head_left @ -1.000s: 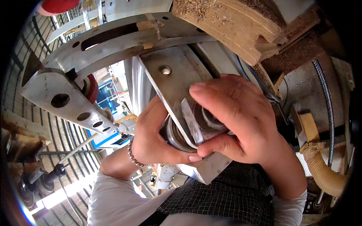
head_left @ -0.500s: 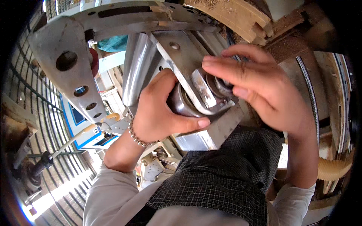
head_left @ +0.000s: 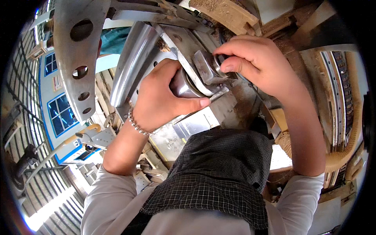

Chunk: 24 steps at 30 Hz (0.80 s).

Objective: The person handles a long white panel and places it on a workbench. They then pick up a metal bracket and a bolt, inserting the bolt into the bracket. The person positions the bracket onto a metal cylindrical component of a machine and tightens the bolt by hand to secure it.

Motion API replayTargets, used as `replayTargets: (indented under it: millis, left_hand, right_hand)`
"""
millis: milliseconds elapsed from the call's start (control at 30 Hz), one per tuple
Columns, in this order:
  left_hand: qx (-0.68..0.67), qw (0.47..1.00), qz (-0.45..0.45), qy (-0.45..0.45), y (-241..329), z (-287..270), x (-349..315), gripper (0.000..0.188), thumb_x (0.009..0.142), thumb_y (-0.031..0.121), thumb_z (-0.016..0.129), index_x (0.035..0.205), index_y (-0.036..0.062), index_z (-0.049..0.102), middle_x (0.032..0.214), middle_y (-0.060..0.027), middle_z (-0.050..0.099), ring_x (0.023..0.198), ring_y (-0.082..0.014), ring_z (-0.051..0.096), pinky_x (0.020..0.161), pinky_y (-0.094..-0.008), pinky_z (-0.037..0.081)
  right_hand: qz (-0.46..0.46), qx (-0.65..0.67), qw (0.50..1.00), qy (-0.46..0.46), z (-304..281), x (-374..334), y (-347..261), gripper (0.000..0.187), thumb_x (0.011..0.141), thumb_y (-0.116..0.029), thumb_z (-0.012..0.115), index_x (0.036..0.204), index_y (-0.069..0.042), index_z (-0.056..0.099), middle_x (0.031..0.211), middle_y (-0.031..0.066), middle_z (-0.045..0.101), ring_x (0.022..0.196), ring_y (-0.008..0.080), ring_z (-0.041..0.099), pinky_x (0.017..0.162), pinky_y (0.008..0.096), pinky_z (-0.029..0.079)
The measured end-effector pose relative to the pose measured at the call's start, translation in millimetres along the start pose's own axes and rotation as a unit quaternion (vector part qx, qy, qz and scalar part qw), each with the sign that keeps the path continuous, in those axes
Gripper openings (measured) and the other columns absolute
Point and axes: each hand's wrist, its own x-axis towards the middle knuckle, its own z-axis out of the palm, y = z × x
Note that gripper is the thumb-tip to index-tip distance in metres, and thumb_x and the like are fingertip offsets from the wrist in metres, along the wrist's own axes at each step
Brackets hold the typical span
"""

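Observation:
My left hand wraps round a shiny, round metal piece, with the thumb stretched along its near side. This piece sits against the edge of a flat metal plate that slopes down toward me. On the plate's right side is a rectangular metal block. Just right of that block, my right hand pinches a small, dark round metal part between thumb and fingers. The fingers hide much of that part, so I cannot tell its exact kind.
A grey metal arm with round holes stands at the left. Beside it is a polished curved metal cover. A dusty wooden block lies at the back, and a tan ribbed hose runs down the right. Window bars line the far left.
My right hand's fingers, stretched out over the block before, have closed in a pinch on the small round part. My left hand keeps its hold. The whole view has shifted.

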Motion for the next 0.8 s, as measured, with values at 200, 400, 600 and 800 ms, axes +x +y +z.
replayTargets:
  millis: [200, 400, 600, 800]
  left_hand:
    - [-0.015, 1.000, 0.002, 0.014, -1, 2, -1, 0.069, 0.056, 0.042, 0.086, 0.100, -0.0057, 0.062, 0.084, -0.0107, 0.057, 0.071, -0.0220, 0.057, 0.065, -0.0318, 0.047]
    - [-0.014, 1.000, -0.016, 0.003, 2, -1, -2, 0.069, 0.056, 0.043, 0.086, 0.098, -0.0059, 0.062, 0.081, -0.0109, 0.057, 0.069, -0.0220, 0.056, 0.064, -0.0314, 0.046]
    - [-0.016, 1.000, 0.003, 0.019, -3, 2, -2, 0.068, 0.056, 0.045, 0.085, 0.095, -0.0059, 0.062, 0.079, -0.0113, 0.056, 0.067, -0.0226, 0.056, 0.063, -0.0315, 0.046]
    - [-0.015, 1.000, -0.013, 0.011, 0, 1, -3, 0.066, 0.055, 0.046, 0.084, 0.090, -0.0056, 0.062, 0.077, -0.0114, 0.055, 0.066, -0.0234, 0.055, 0.062, -0.0321, 0.046]
  right_hand:
    - [0.112, -0.119, 0.984, 0.076, 18, 3, -14, 0.049, 0.087, -0.047, 0.060, 0.067, -0.003, 0.059, 0.068, 0.0138, 0.060, 0.067, 0.0346, 0.059, 0.059, 0.0422, 0.046]
    - [0.165, -0.055, 0.966, 0.192, 38, 3, -21, 0.041, 0.086, -0.043, 0.065, 0.079, -0.004, 0.058, 0.070, 0.0124, 0.059, 0.064, 0.0311, 0.059, 0.059, 0.0384, 0.047]
    - [0.200, 0.213, 0.945, 0.145, 31, -2, -29, 0.014, 0.092, -0.018, 0.061, 0.096, -0.004, 0.058, 0.076, 0.0044, 0.059, 0.062, 0.0123, 0.054, 0.058, 0.0267, 0.046]
    - [0.191, 0.250, 0.947, 0.060, 13, -7, -21, 0.010, 0.093, -0.010, 0.056, 0.098, -0.002, 0.060, 0.073, 0.0012, 0.058, 0.060, 0.0089, 0.052, 0.057, 0.0251, 0.045]
